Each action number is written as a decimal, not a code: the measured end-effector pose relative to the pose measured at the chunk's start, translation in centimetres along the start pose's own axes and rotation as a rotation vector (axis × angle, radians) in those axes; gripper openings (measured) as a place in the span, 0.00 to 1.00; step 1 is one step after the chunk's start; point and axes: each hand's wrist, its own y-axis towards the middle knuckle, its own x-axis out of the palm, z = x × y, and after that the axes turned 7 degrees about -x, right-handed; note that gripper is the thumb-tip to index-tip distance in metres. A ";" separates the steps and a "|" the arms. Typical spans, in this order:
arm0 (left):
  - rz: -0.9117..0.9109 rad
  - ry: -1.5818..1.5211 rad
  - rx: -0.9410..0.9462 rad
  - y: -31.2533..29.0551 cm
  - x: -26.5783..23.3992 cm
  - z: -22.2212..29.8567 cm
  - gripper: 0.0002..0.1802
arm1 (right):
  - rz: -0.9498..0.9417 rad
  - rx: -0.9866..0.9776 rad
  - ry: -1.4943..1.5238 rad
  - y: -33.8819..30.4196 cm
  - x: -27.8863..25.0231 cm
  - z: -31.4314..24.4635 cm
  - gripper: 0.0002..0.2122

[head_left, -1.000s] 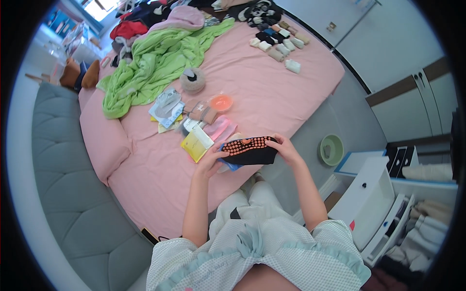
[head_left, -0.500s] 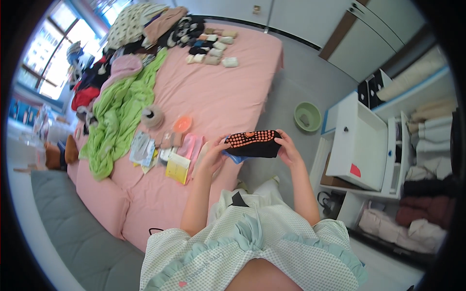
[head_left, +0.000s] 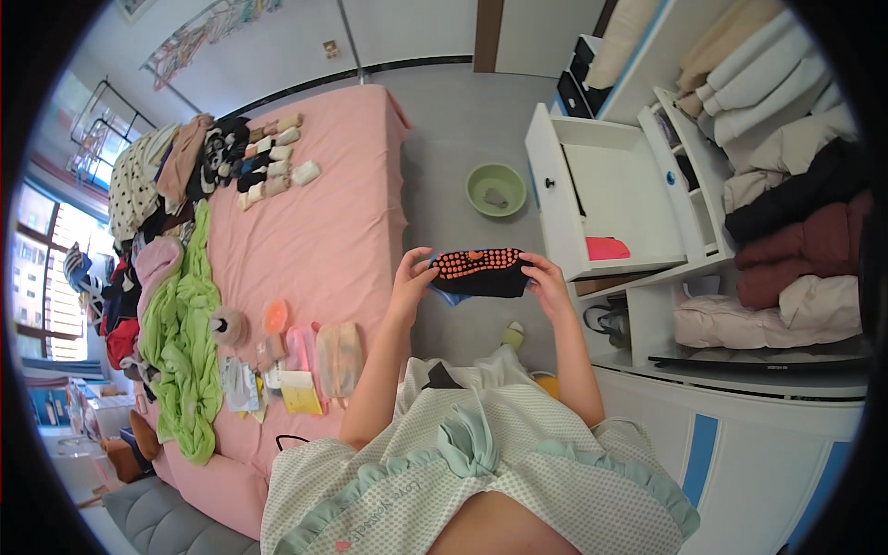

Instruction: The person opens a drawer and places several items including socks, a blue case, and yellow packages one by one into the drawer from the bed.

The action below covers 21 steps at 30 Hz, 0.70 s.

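A black non-slip sock [head_left: 481, 280] with orange grip dots on its sole is stretched out level in front of my body. My left hand [head_left: 412, 285] pinches its left end, and my right hand [head_left: 549, 287] grips the right end between thumb and fingers. Something blue [head_left: 450, 296] shows under the left part of the sock; its kind is hidden. Beyond the hands, on the floor, stands a green basin [head_left: 496, 191] with a small grey item in it.
On the left is a bed with a pink sheet [head_left: 305, 176], bearing rolled socks [head_left: 268, 165], a green blanket [head_left: 180, 342], piled clothes and small packages [head_left: 301, 392]. To the right, a white drawer [head_left: 615, 185] is pulled out from a wardrobe with folded clothes [head_left: 786, 314].
The view has turned to the right, so the bed sits further left and more of the wardrobe shows. Both hands keep their hold on the sock.
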 end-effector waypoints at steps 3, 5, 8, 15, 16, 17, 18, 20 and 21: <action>-0.026 0.027 0.061 2.2 3.8 -0.9 0.17 | 0.044 -0.041 0.006 0.4 -3.1 -1.9 0.12; -0.018 0.080 0.039 2.9 6.9 -1.0 0.15 | 0.078 -0.032 -0.094 0.6 -5.1 -4.0 0.14; -0.018 0.112 0.010 4.9 11.2 -2.0 0.12 | 0.054 -0.046 -0.184 1.7 -9.6 -6.4 0.14; -0.056 0.217 0.043 10.2 19.5 -4.5 0.13 | 0.128 -0.096 -0.261 4.6 -18.2 -9.4 0.14; -0.074 0.249 0.051 11.0 20.6 -4.7 0.13 | 0.127 -0.090 -0.262 5.0 -19.4 -9.8 0.14; -0.093 0.283 0.057 11.5 21.8 -4.6 0.14 | 0.177 -0.037 -0.266 5.2 -20.4 -10.3 0.14; -0.089 0.282 0.049 12.0 23.0 -4.6 0.14 | 0.227 0.016 -0.271 5.5 -21.5 -10.6 0.14; -0.147 0.423 0.059 13.0 25.2 -4.4 0.16 | 0.209 -0.043 -0.242 6.6 -24.4 -10.0 0.14; -0.146 0.421 0.051 13.8 26.2 -4.6 0.16 | 0.182 -0.131 -0.317 7.3 -25.8 -9.9 0.14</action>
